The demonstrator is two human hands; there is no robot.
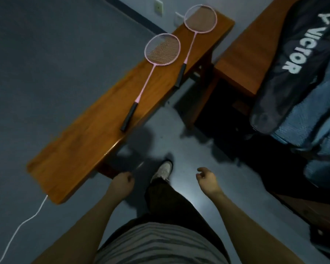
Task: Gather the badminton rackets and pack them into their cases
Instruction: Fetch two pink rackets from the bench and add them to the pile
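A person stands on a grey floor (179, 130), left hand (122, 182) and right hand (207, 178) hanging loosely curled, holding nothing. Open floor runs between a long wooden bench (80, 147) on the left and a second bench (242, 54) on the right. Two pink-framed rackets lie flat on the long bench, both well back from its near end. The nearer racket (151, 73) and the farther racket (194, 33) lie parallel, black grips toward the person, heads away; the farther grip reaches the bench's inner edge. A dark VICTOR case (293, 54) rests on the second bench over a blue case (309, 115).
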